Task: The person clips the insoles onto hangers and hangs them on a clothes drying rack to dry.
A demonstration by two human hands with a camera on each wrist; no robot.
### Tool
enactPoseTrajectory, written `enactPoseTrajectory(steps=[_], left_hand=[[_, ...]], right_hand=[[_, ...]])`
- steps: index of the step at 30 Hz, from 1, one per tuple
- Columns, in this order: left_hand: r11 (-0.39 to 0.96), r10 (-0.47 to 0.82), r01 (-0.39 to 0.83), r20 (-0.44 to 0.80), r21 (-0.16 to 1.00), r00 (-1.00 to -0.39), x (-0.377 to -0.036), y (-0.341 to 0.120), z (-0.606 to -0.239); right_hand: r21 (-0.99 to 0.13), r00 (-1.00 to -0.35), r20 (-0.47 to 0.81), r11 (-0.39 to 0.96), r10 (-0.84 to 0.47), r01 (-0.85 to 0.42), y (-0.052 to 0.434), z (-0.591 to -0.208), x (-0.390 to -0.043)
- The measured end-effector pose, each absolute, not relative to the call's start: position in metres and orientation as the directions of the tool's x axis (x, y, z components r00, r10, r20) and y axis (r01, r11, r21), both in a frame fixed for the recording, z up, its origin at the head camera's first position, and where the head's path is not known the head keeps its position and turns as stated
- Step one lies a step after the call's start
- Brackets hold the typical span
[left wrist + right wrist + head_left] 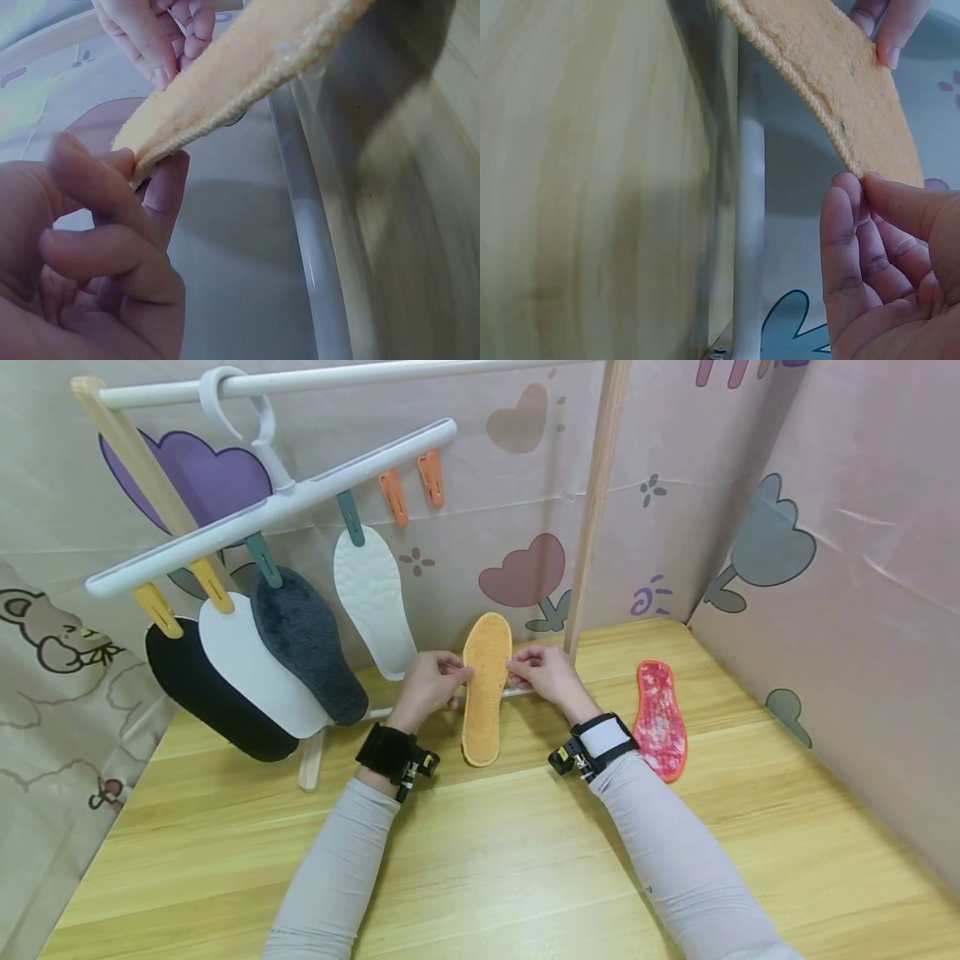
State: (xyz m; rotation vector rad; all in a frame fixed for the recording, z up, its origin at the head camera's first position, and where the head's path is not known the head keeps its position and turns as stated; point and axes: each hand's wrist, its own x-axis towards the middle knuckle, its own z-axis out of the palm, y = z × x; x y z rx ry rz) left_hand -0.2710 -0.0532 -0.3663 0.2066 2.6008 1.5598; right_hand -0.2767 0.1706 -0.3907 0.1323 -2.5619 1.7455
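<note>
An orange fuzzy insole (486, 693) is held upright between both hands in front of the rack. My left hand (429, 685) pinches its left edge between thumb and fingers; the left wrist view shows the grip on the insole's braided rim (225, 116). From the other side, my right hand (551, 677) pinches the right edge with thumb and index finger, as the right wrist view also shows. Left of the hands, a white textured insole (375, 597) hangs from a green clip (350, 518). Two orange clips (393, 497) dangle above with nothing in them.
A tilted white hanger (300, 497) hooks on the rack's top bar (420, 372). Black (217, 693), white (255, 660) and dark grey insoles (307, 643) hang at its left end. A red-and-white insole (660, 718) lies on the wooden table (487, 877) beyond my right wrist.
</note>
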Motion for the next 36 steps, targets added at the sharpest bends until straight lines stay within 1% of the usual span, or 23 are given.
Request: enactPoseTrajectory(steps=[10, 18, 26, 36], left_hand=[[0.449, 0.194, 0.076, -0.014, 0.890, -0.981, -0.269, -0.056, -0.363], [0.439, 0.207, 0.088, -0.005, 0.894, -0.978, -0.269, -0.058, -0.363], [0.450, 0.197, 0.112, 0.024, 0.886, -0.980, -0.268, -0.058, -0.360], [0.456, 0.187, 0.148, 0.068, 0.878, -0.980, -0.267, -0.057, -0.357]], right_hand=[[-0.920, -0.990, 0.126, 0.367, -0.059, -0.139, 0.169, -0.386, -0.277], [-0.903, -0.986, 0.158, 0.395, -0.055, -0.167, 0.167, -0.384, -0.275], [-0.902, -0.985, 0.164, 0.396, -0.056, -0.173, 0.165, -0.381, -0.275], [-0.916, -0.985, 0.162, 0.362, -0.059, -0.172, 0.166, -0.375, -0.273]])
